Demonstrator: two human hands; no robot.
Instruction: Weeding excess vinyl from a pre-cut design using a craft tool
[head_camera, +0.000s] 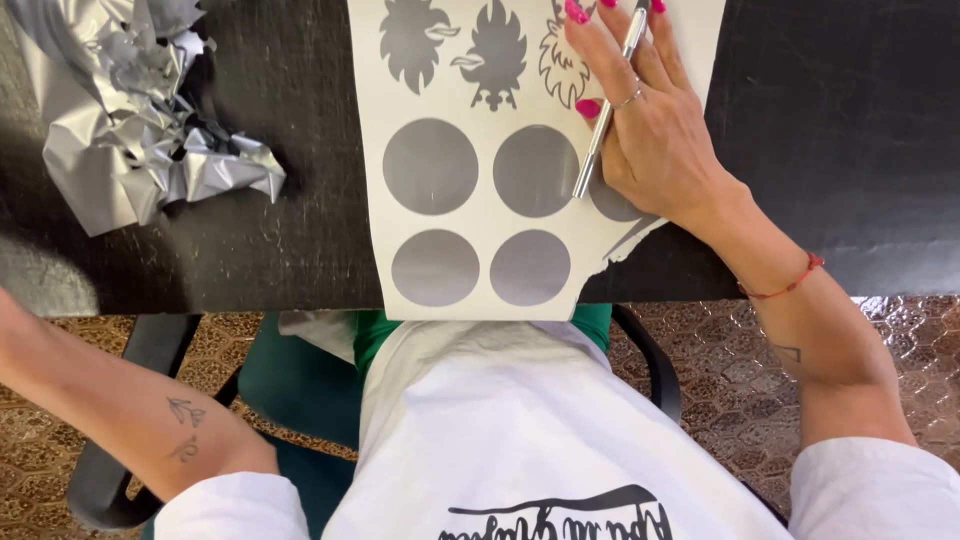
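Gripping slim metal tool closed in right hand, tip toward body, left hand unseen

Right hand pins tool, seemingly, on sheet.

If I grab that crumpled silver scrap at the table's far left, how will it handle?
The crumpled silver scrap is probably very light and will likely slide at a nudge. Its sharp creases suggest thin film that gives under the fingers. It may cling if adhesive-backed; I cannot tell.

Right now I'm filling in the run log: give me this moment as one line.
right hand: flat on sticker sheet, holding slim metal tool | left hand: out of view | crumpled silver foil: left on black table
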